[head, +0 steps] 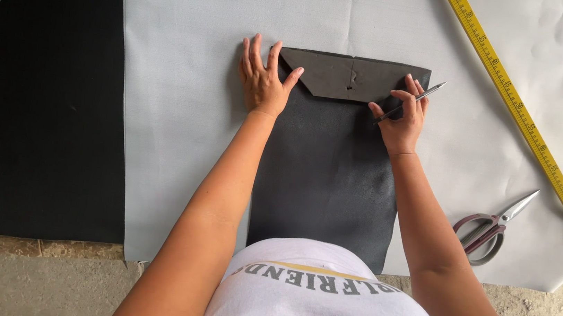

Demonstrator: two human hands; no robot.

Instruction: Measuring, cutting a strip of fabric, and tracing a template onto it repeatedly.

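Dark sheet [324, 183] on grey fabric [183, 99]; left hand [264, 79] spread flat at its top-left corner, right hand [403, 118] pinching pen [417, 98] at its top-right edge.

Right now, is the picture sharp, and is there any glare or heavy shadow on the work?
Head view: sharp throughout, soft even daylight, no glare; faint shadows under the left hand and right hand on the dark sheet; the ruler looks slightly bowed near the edge.
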